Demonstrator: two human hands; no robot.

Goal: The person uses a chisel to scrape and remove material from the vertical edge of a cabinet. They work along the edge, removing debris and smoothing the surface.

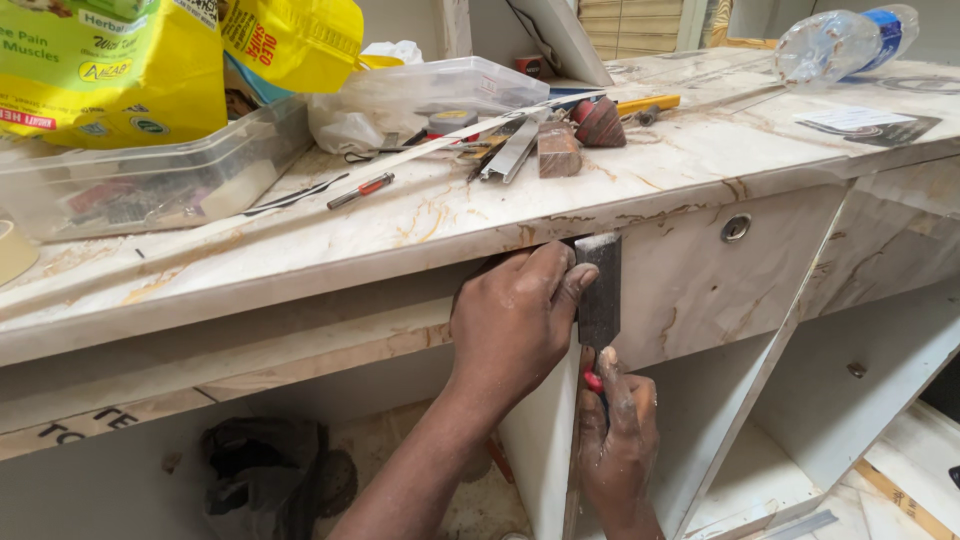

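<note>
Head view: beneath the overhanging edge of the marble-patterned table (300, 250), the left hand (510, 325) presses a flat dark metal blade (599, 290) against the front edge of a white upright panel (545, 440), fingers curled over the blade's upper part. The right hand (615, 440), lower down, grips the blade's red handle (593, 381) from below. The blade stands upright, just left of a drawer front with a round lock (736, 228). On the table lie a red-tipped screwdriver (361, 190), a clear plastic box (150, 180) and a water bottle (845, 40).
</note>
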